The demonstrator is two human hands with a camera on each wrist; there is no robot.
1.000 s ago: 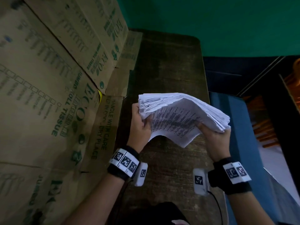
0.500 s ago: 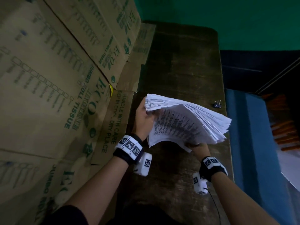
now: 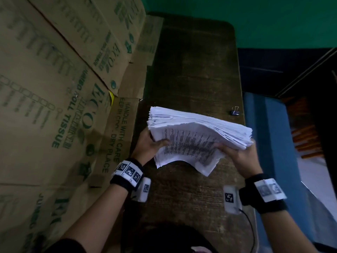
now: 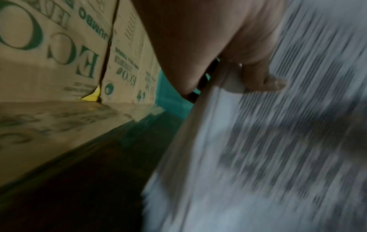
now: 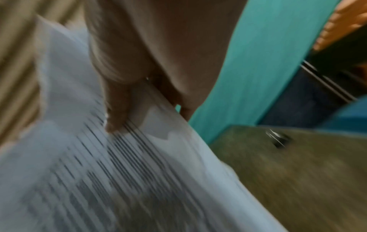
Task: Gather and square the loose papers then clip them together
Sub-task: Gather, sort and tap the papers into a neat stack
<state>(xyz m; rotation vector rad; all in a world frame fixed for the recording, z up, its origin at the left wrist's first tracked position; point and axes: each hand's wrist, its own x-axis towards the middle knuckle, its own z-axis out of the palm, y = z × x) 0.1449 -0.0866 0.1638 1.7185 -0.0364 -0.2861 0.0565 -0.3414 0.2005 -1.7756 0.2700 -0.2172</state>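
A thick stack of white printed papers is held above the dark wooden table, tilted with its printed face toward me. My left hand grips the stack's left edge, thumb across the print. My right hand grips the right edge, thumb on the face. The stack's edges are uneven and fanned. The blurred left wrist view shows the left thumb pressing on the papers; the blurred right wrist view shows the right thumb on the papers. A small black binder clip lies on the table near its right edge, also the binder clip.
Flattened cardboard boxes with green print lean along the table's left side. A green wall stands behind the table. Right of the table edge lies a blue surface, with orange items beyond it.
The stack has dropped lower toward the table. My right hand shifted from beneath the stack's near edge to its right edge.
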